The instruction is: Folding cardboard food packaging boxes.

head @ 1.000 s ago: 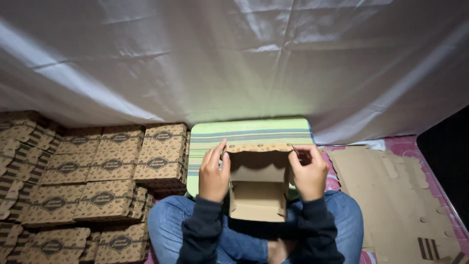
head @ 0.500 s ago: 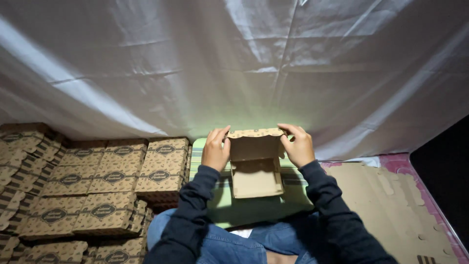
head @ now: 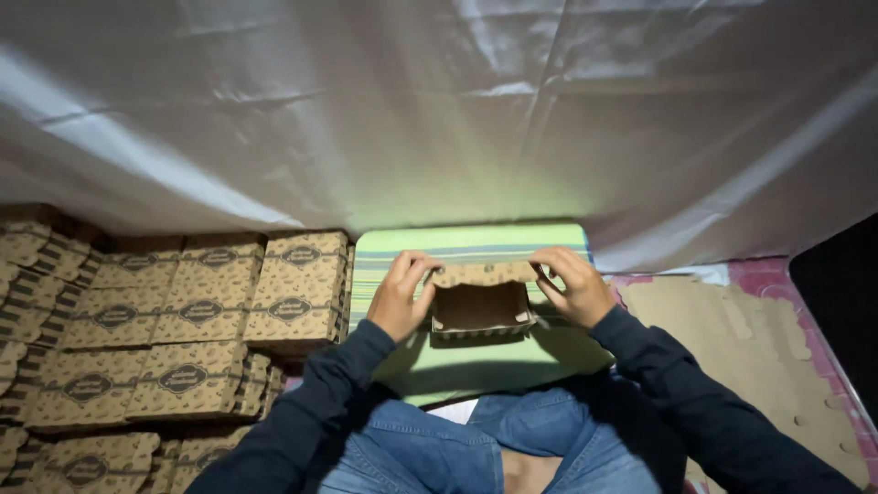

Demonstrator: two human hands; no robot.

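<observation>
While the person sits with denim-clad legs (head: 430, 448) under a green striped board (head: 476, 366), both hands hold a small brown cardboard box (head: 482, 306) over its far half. The box lies with its long axis running left to right across the view, and its open side faces up and toward the camera, so the dark inside shows; a patterned flap (head: 485, 273) stands along its far edge. The left hand (head: 402, 297) grips the box's left end, its fingers (head: 422, 265) curled together over the top corner and clamped on the cardboard. The right hand (head: 574, 288) does the same at the right end, with fingers (head: 547, 263) bent over the flap's corner and pressed on it. Whether the box rests on the board or hangs just above it cannot be told.

To the left, just beside the board, finished patterned boxes (head: 210, 311) are stacked in rows. To the right, flat sheets of cardboard (head: 732, 338) lie on a pink mat (head: 777, 274). A white plastic sheet (head: 439, 110) hangs behind everything.
</observation>
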